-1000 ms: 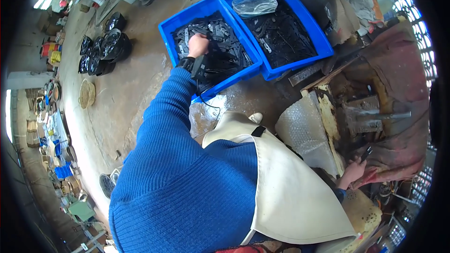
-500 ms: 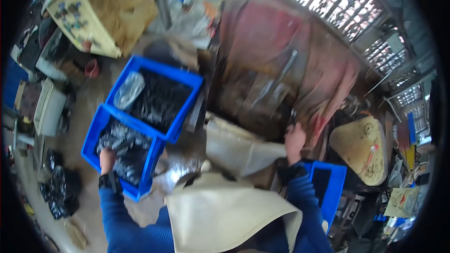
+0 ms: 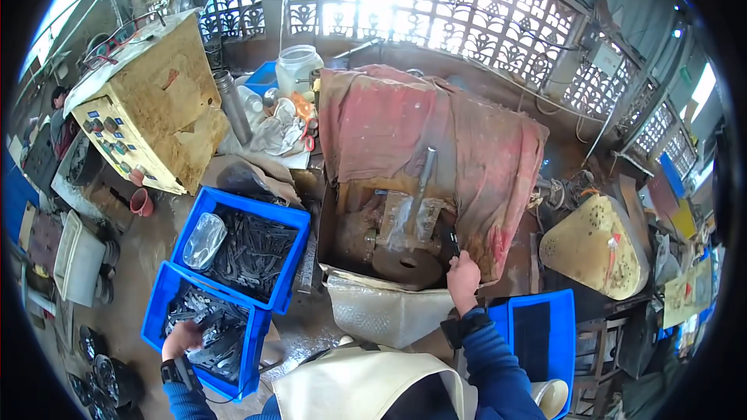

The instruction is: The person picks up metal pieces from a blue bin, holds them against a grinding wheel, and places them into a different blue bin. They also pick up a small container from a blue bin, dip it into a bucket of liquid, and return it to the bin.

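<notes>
My left hand [image 3: 184, 338] reaches into the near blue bin [image 3: 152, 319], its fingers curled down at a heap of dark, flat metal-like pieces [image 3: 222, 354]. Whatever it grips blends into the heap. In my right hand [image 3: 464, 276] is a slim dark strip [image 3: 454, 243], pointing up and away from me. That hand is at the right front of an open machine housing [image 3: 331, 229]. Inside the housing lies a round disc with a centre hole [image 3: 405, 266], below a grey metal bar [image 3: 424, 179].
A second blue bin [image 3: 303, 225] of dark pieces, with a clear plastic container [image 3: 205, 241], adjoins the first. Reddish cloth [image 3: 381, 113] drapes the machine. Another blue bin [image 3: 566, 342] stands right, near a yellowish triangular cover [image 3: 595, 249]. A yellowish control box [image 3: 156, 101] stands far left.
My view has tilted up, bringing the lattice wall further into the picture. My left hand stays at the near bin's pieces; my right hand still holds the strip at the housing.
</notes>
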`<act>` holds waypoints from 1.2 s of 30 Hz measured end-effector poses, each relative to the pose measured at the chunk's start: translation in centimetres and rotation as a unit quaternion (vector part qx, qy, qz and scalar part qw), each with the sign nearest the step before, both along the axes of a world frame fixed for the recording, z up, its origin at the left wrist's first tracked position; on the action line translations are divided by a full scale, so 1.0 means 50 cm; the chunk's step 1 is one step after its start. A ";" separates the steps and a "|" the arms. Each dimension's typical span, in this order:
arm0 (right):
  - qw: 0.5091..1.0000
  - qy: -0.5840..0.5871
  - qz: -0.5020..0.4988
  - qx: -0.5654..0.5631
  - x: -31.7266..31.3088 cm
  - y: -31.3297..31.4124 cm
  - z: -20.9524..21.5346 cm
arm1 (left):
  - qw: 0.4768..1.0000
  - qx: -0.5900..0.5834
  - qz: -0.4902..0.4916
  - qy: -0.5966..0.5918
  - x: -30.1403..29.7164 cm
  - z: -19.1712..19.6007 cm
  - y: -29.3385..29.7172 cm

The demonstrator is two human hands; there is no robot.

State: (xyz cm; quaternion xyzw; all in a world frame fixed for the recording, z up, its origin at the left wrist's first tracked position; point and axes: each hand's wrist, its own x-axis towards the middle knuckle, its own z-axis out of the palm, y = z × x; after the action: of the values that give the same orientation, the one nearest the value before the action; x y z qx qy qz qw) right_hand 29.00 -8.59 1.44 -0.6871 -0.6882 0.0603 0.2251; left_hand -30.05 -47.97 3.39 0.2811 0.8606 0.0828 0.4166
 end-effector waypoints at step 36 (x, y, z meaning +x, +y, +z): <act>0.960 0.121 0.112 0.228 -0.226 0.315 0.323 | 0.775 0.569 -0.223 0.163 0.576 0.003 0.724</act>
State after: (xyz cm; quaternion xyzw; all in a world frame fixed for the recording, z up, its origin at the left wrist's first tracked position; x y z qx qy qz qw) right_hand 17.71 7.15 17.60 -0.5236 -0.7239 0.0094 0.4492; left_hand -1.24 -11.75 3.55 0.6599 0.6250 0.4151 0.0410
